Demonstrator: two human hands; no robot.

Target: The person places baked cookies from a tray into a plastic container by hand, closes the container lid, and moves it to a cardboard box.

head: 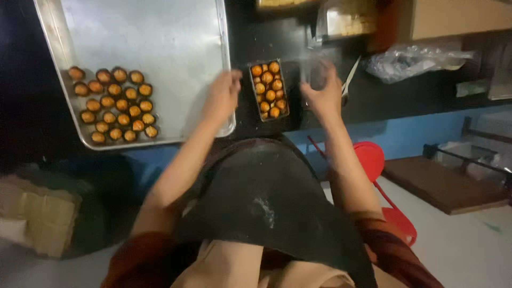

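The small clear rectangular box (269, 89) of golden round pastries (270, 95) sits on the dark counter (373, 96) between both hands, handy for filling from the metal baking tray (160, 37), where more pastries lie in rows at its near left corner. The left hand (224, 93) rests loosely curled on the tray's edge beside the box. The right hand (322, 90) is closed around a blurred clear piece, perhaps the lid.

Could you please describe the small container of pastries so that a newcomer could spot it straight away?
Start at the big metal baking tray on the dark counter, then look just past its right edge, between the left hand and right hand. There sits a small clear rectangular box, packed tight with golden round pastries, unlike those lying loose on the tray.
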